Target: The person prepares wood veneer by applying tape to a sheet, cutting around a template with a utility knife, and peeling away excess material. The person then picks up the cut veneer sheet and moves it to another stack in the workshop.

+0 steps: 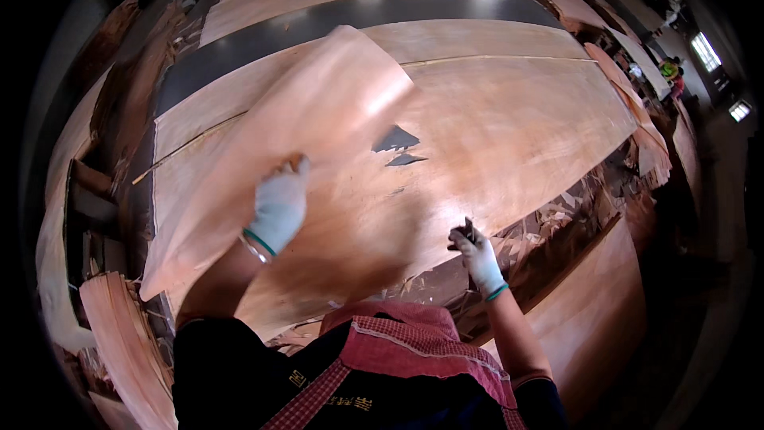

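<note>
My left hand [278, 205], in a white glove with a green cuff and bare fingertips, grips the near edge of a loose wood veneer sheet [334, 87]. That thin pinkish sheet is partly lifted, blurred, and slants across the left half of a large veneer layer [509, 103]. Two jagged dark holes [396, 139] show in the layer near its middle. Over its near right edge is my gloved right hand [480, 261], fingers drawn together around a small dark thing I cannot make out.
A thin wooden strip [191, 146] runs across the layer, passing under the loose sheet. Beyond lies a dark panel band [350, 17]. Torn veneer scraps [557, 219] line the near right edge. More sheets [123, 342] lean at the lower left. A person [672, 72] stands far right.
</note>
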Action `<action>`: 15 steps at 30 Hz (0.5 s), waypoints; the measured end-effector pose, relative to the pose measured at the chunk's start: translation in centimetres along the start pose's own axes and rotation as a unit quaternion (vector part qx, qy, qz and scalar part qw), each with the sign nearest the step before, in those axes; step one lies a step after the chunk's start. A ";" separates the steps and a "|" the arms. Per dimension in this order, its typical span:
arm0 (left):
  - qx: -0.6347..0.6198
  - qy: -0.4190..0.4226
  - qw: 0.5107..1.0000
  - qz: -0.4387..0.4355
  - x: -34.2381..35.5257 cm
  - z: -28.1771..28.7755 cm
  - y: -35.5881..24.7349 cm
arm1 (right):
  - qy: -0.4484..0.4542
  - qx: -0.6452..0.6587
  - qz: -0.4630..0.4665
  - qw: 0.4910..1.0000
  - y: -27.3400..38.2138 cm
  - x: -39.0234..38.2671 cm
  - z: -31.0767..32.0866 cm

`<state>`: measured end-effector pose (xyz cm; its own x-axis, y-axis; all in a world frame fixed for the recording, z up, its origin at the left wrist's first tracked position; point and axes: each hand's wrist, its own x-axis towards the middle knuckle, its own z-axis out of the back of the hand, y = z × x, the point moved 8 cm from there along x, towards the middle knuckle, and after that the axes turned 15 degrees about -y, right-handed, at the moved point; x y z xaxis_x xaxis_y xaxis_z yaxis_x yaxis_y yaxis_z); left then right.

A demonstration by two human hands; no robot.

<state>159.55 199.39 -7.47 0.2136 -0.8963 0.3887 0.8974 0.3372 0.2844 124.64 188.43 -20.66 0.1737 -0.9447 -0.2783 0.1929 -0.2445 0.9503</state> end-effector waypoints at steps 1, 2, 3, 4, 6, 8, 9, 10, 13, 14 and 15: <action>-0.034 0.049 0.998 0.015 0.1 -0.6 -2.5 | 0.021 0.068 0.021 0.997 -1.4 3.3 0.7; -0.022 -0.022 0.999 -0.014 -1.8 -2.3 -3.5 | 0.045 0.031 -0.034 0.998 -0.6 4.9 -0.9; -0.026 0.030 0.999 0.008 -2.1 -2.8 -5.7 | 0.053 -0.016 -0.087 0.995 0.6 6.8 -1.3; -0.041 0.011 0.999 0.001 -2.2 -3.2 -7.9 | 0.064 0.041 -0.113 0.991 1.1 9.3 -1.5; -0.048 -0.002 0.999 0.017 -2.3 -5.3 -10.6 | 0.096 0.143 -0.163 0.971 1.5 14.6 -2.4; -0.114 -0.015 0.993 0.026 -2.3 -6.9 -12.1 | 0.160 0.196 -0.194 0.948 2.2 19.3 -3.6; -0.099 -0.012 0.994 0.050 -2.3 -7.8 -12.2 | 0.205 0.211 -0.199 0.935 2.8 21.0 -4.6; -0.099 0.005 0.994 0.045 -3.4 -8.9 -12.4 | 0.142 0.133 -0.173 0.966 3.2 21.0 -5.6; -0.098 0.035 0.992 0.071 -4.4 -10.6 -15.0 | 0.215 -0.038 -0.070 0.973 1.9 23.1 -7.4; -0.110 0.022 0.991 0.076 -3.8 -10.4 -16.1 | 0.229 -0.033 0.058 0.971 2.0 25.2 -7.0; -0.088 0.033 0.989 0.111 -4.0 -9.5 -16.9 | 0.230 -0.025 0.075 0.970 2.6 25.3 -7.7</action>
<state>147.21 194.56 -22.11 0.4325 -0.8243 0.3653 0.8776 0.4778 0.0392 136.92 165.62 -26.32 0.6145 -0.7680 -0.1803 0.1755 -0.0897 0.9804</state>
